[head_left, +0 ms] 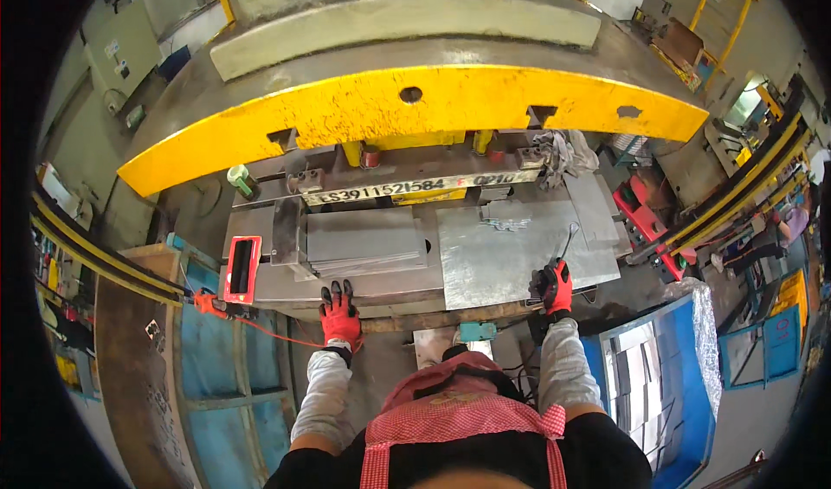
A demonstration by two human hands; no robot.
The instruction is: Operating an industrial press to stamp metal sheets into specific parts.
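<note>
My left hand (339, 318), in a red glove with dark fingers, rests at the front edge of the press bed with its fingers stretched out and nothing in it. Just beyond it lies a stack of flat grey metal sheets (363, 236). My right hand (555, 289), gloved the same way, is closed around the handle of a thin metal rod tool (568, 241). The rod points away over a shiny metal plate (485, 264); its exact kind is too small to tell. Several small metal pieces (505, 215) lie toward the plate's far side.
A yellow press beam (459, 99) spans overhead beyond my hands. A red-framed box (243, 269) sits at the bed's left end, a green-capped bottle (241, 180) behind it. To the lower right stands a blue bin (692, 368) with flat metal pieces. Someone (783, 229) is far right.
</note>
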